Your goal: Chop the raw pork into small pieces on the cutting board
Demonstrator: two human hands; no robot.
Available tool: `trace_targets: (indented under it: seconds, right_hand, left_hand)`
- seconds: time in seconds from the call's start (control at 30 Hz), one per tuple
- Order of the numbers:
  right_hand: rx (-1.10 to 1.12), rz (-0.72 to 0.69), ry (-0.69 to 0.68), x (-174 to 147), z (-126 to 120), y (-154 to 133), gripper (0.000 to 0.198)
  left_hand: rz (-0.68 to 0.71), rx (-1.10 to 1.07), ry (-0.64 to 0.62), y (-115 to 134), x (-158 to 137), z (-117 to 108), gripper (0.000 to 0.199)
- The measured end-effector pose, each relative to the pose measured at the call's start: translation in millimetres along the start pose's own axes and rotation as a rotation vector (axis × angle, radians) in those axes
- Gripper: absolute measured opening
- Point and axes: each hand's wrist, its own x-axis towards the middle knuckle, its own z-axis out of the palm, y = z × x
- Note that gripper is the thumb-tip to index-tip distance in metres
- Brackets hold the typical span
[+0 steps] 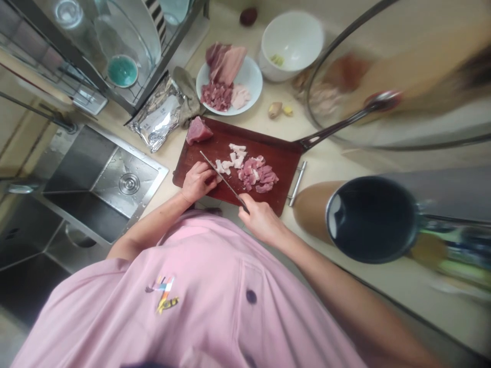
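My right hand [263,220] is closed around the handle of a kitchen knife [222,176], whose blade slants up and left over a reddish-brown cutting board [226,134]. Beside the blade, the curled fingers of my left hand [198,181] press on the board, with a bit of white fat showing at the fingertips. Just past the blade lie cut strips of white fat [238,153]. Sliced pink meat [261,175] is heaped to their right. A larger chunk of raw meat [198,131] rests at the board's upper left corner.
Behind the board stand a plate of meat [255,84] and a white bowl [293,43]. Ginger [274,110] lies nearby. A sink [128,181] and dish rack [134,105] are left; a dark pot [372,220] and a large glass lid [345,128] are right.
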Motion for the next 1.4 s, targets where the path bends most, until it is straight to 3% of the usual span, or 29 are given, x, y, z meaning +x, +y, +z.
trace_targets:
  seconds: [0.17, 0.37, 0.57, 0.7, 0.83, 0.97, 1.1, 1.27, 1.4]
  right_hand:
    - [0.000, -0.075, 0.063, 36.1, -3.6, -21.2, 0.036]
    - [-0.001, 0.002, 0.018, 16.0, 8.2, -3.8, 0.038]
    - [0.100, -0.059, 0.083, 29.2, -4.2, -7.4, 0.035]
    - [0.094, 0.006, 0.110, 11.5, -8.5, -2.7, 0.040]
    - [0.029, -0.008, 0.055, -13.7, -1.4, 1.2, 0.040]
    - [0.041, -0.028, 0.018, -24.3, 1.6, 8.2, 0.035]
    - [0.073, -0.018, -0.035, -6.0, -1.6, 2.4, 0.031]
    - [0.035, -0.069, 0.049, 32.9, -2.4, -18.6, 0.033]
    - [0.067, -0.085, 0.000, 25.6, -0.7, -5.9, 0.030]
  left_hand:
    - [-0.019, 0.010, 0.014, -0.3, 0.6, -1.9, 0.016]
    - [-0.004, 0.038, 0.054, -1.9, -1.7, 5.1, 0.015]
    - [-0.015, -0.034, 0.058, 0.8, -2.0, -0.5, 0.016]
    - [0.023, -0.076, 0.107, -0.5, -6.6, -4.4, 0.013]
    - [0.043, -0.032, 0.031, -3.3, -8.7, -2.2, 0.016]
    - [0.019, 0.015, 0.050, -2.2, -7.2, 0.9, 0.016]
    - [0.023, 0.004, 0.064, 0.8, -3.6, 0.5, 0.015]
    - [-0.006, 0.028, 0.069, -1.0, -1.5, -1.1, 0.014]
    - [-0.030, 0.051, 0.106, -0.1, -2.2, 1.3, 0.014]
